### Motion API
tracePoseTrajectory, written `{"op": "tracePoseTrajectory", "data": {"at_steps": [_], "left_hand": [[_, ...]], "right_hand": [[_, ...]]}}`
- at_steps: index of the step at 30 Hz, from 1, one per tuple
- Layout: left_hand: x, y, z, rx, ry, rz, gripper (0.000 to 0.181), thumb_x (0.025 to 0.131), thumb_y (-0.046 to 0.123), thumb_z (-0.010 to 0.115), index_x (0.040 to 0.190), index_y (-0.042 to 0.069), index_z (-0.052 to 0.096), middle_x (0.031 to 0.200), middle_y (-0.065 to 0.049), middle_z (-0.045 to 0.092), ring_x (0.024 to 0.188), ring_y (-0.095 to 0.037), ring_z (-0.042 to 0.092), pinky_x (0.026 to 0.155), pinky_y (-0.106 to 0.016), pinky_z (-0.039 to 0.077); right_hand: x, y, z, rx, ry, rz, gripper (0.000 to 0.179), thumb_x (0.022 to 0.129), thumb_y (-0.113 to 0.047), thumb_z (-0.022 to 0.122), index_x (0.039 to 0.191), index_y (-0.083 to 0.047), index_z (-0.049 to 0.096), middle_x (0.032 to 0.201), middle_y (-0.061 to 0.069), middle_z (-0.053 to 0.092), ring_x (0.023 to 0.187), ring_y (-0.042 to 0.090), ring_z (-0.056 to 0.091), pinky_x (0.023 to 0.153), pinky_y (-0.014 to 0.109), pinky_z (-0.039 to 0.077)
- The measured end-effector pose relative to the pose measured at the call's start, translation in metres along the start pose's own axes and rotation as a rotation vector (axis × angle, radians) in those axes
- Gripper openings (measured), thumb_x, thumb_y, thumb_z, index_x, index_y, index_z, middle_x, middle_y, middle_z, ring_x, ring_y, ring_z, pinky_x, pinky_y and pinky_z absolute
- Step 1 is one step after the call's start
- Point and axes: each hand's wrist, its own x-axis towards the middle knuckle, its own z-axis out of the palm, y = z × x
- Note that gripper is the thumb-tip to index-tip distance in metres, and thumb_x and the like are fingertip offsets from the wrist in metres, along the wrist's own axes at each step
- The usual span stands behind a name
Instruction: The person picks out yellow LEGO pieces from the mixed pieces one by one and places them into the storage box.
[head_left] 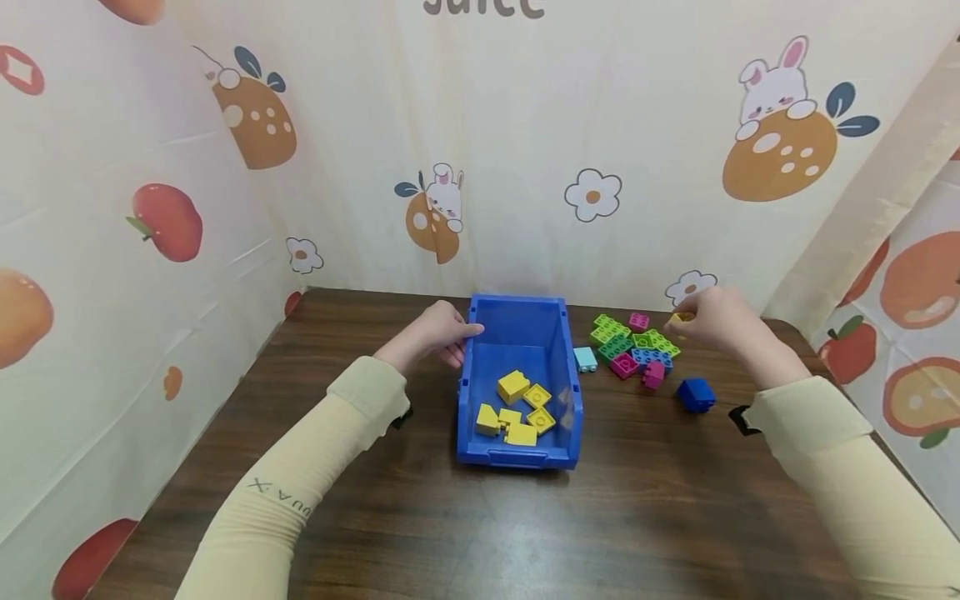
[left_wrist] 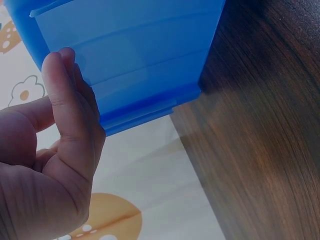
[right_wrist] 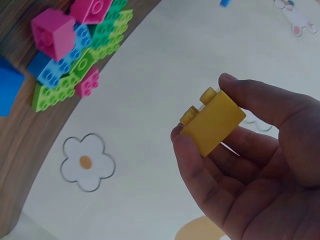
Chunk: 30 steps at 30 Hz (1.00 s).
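At the left side of a blue plastic bin [head_left: 519, 459] is my left hand [head_left: 441, 332], gripping its wall. The thumb lies over the rim while the fingers [left_wrist: 70, 110] lie along the outer face. Inside the bin are several yellow toy building bricks [head_left: 513, 387], toward its near end. My right hand [head_left: 723, 321] is raised at the far right, beyond the colourful pile. Between thumb and fingertips it pinches a yellow brick [right_wrist: 215, 122], whose studs face up and left in the right wrist view.
Green, pink and blue bricks [head_left: 613, 347] lie in a loose pile right of the bin. A light blue brick [head_left: 585, 359] sits near the bin wall, and a dark blue brick [head_left: 697, 395] is nearer the right forearm. A printed curtain [head_left: 517, 167] stands behind the wooden table [head_left: 360, 517].
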Motion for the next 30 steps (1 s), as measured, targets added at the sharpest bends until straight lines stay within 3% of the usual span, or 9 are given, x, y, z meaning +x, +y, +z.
{"op": "tracePoseTrajectory", "data": {"at_steps": [4,11,15,23,25,30], "left_hand": [[0.0,0.0,0.0,-0.005,-0.006,0.002,0.038,0.093,0.031,0.059,0.077,-0.002,0.064,0.062,-0.011,0.061,0.049,-0.017,0.064,0.074,-0.043,0.058],[-0.002,0.0,-0.001,0.006,0.0,0.002,0.037,0.092,0.032,0.061,0.079,-0.002,0.064,0.063,-0.011,0.062,0.05,-0.017,0.064,0.072,-0.039,0.059],[-0.001,-0.001,0.0,0.01,0.002,0.005,0.037,0.091,0.033,0.061,0.079,-0.001,0.064,0.064,-0.011,0.063,0.051,-0.018,0.065,0.07,-0.037,0.059],[0.0,0.0,0.0,0.004,-0.008,0.009,0.038,0.093,0.031,0.059,0.077,-0.003,0.063,0.061,-0.011,0.061,0.048,-0.016,0.063,0.078,-0.045,0.057],[0.0,0.0,0.001,0.005,-0.009,0.01,0.038,0.094,0.031,0.058,0.077,-0.002,0.063,0.061,-0.011,0.061,0.049,-0.016,0.063,0.077,-0.044,0.057],[0.0,0.0,0.0,0.002,-0.008,0.01,0.038,0.093,0.032,0.059,0.076,-0.002,0.063,0.061,-0.011,0.061,0.049,-0.016,0.063,0.073,-0.041,0.059]], "right_hand": [[-0.004,-0.013,0.0,-0.01,0.012,-0.013,0.032,0.085,-0.023,0.067,0.102,0.004,0.069,0.099,0.026,0.065,0.083,0.034,0.055,0.057,0.035,0.055],[-0.007,-0.036,-0.002,-0.018,0.039,-0.069,0.036,0.086,-0.028,0.068,0.107,0.001,0.068,0.103,0.024,0.066,0.089,0.034,0.059,0.067,0.043,0.057],[-0.009,-0.049,-0.003,0.001,0.036,-0.091,0.035,0.086,-0.028,0.068,0.108,0.0,0.068,0.104,0.023,0.067,0.09,0.033,0.059,0.068,0.041,0.057],[-0.015,-0.076,-0.002,0.049,0.025,-0.079,0.033,0.087,-0.025,0.068,0.111,-0.003,0.067,0.109,0.022,0.065,0.091,0.032,0.061,0.076,0.046,0.057],[-0.016,-0.082,-0.001,0.051,0.033,-0.094,0.032,0.087,-0.024,0.068,0.111,-0.002,0.067,0.108,0.022,0.066,0.092,0.033,0.062,0.083,0.052,0.054],[-0.018,-0.095,0.005,0.016,0.072,-0.166,0.03,0.084,-0.019,0.071,0.107,0.0,0.068,0.103,0.02,0.068,0.088,0.031,0.064,0.083,0.052,0.054]]}}
